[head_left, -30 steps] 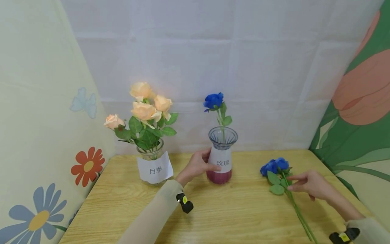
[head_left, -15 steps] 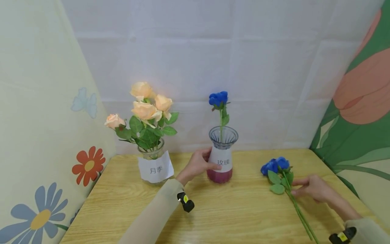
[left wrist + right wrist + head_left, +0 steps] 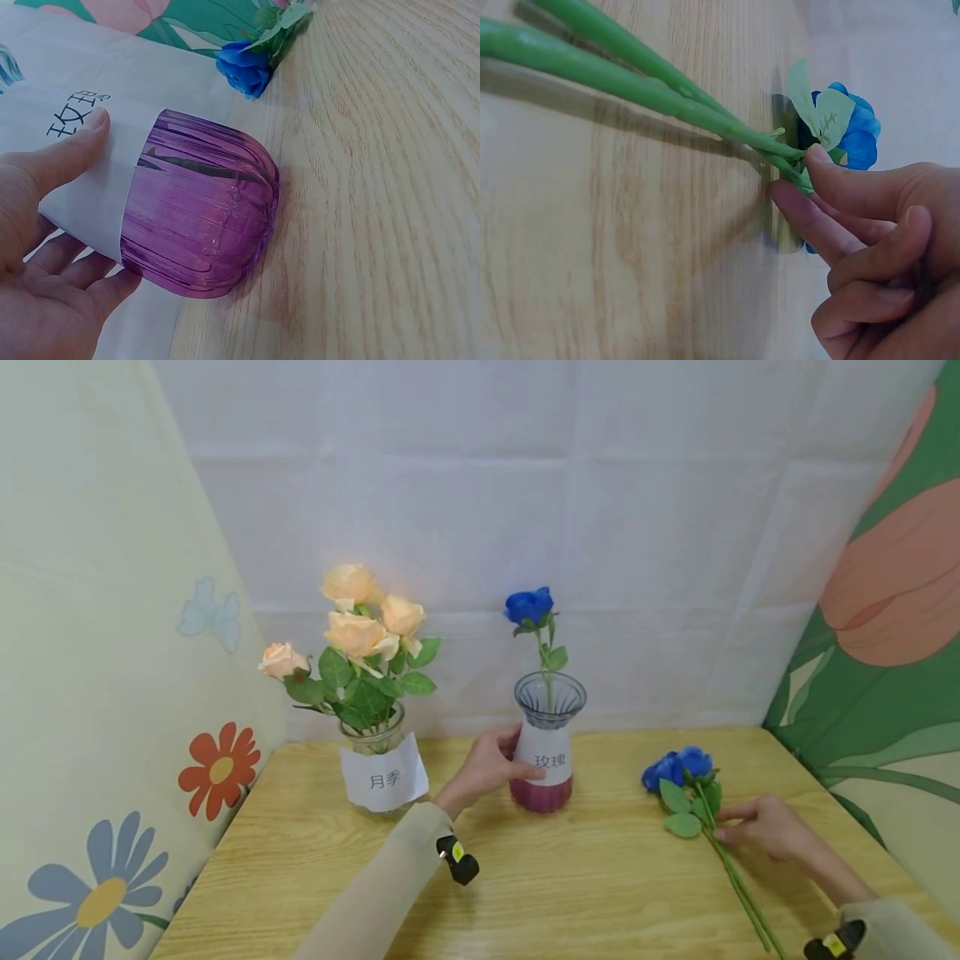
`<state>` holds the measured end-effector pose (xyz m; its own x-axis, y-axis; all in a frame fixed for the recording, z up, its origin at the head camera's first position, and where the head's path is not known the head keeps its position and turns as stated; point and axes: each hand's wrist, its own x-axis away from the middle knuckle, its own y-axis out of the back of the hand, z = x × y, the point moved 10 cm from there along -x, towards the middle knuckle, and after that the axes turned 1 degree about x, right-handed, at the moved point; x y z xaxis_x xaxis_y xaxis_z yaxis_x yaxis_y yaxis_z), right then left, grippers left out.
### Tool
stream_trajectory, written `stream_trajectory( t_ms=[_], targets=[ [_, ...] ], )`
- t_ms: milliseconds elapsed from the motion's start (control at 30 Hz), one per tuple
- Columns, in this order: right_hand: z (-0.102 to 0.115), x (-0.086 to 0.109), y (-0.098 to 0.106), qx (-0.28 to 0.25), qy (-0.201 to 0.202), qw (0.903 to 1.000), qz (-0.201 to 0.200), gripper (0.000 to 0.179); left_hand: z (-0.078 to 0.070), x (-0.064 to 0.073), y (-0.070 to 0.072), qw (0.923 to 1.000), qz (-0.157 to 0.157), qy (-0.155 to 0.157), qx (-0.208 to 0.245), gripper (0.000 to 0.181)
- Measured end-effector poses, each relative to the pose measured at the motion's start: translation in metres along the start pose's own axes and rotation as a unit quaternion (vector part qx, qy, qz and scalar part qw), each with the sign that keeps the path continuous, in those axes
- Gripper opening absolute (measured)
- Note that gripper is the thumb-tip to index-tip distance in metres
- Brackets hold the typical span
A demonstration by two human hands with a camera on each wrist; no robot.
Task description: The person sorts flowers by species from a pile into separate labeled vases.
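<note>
My left hand (image 3: 491, 768) grips the side of a glass vase (image 3: 542, 795), thumb across its white paper label. The vase is clear on top and purple-pink at the base, where the left wrist view shows a dark stem end through the glass (image 3: 202, 217). One blue rose (image 3: 529, 607) stands upright in it. To the right, two blue roses (image 3: 678, 767) lie on the table, their green stems (image 3: 738, 885) pointing toward me. My right hand (image 3: 772, 829) has thumb and index finger at these stems just below the leaves, pinching them lightly; its other fingers are curled (image 3: 877, 277).
A glass jar (image 3: 372, 742) with a white paper label (image 3: 384, 777) stands at the left, holding several peach roses (image 3: 358, 631). All stand on a wooden table (image 3: 585, 893). A white cloth backdrop (image 3: 652, 527) rises behind, with flower-printed panels at both sides.
The blue rose in the vase turned and swayed right, then back left. My right hand's fingers drew back slightly to the right along the stems. My left hand stays on the vase.
</note>
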<state>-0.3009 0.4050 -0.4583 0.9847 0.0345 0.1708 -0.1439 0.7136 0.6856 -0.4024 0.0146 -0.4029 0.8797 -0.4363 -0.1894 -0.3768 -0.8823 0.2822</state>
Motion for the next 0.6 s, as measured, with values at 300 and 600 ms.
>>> stream_trajectory(
  t_ms=[300, 600],
  targets=[
    [0.003, 0.008, 0.004, 0.034, -0.004, 0.9992, 0.022, 0.043, -0.001, 0.0, 0.001, 1.0, -0.002, 0.003, -0.007, 0.085],
    [-0.001, 0.017, -0.005, 0.059, -0.029, 0.9977, 0.013, 0.065, -0.001, 0.0, 0.001, 1.0, -0.003, -0.002, -0.005, 0.085]
  ],
)
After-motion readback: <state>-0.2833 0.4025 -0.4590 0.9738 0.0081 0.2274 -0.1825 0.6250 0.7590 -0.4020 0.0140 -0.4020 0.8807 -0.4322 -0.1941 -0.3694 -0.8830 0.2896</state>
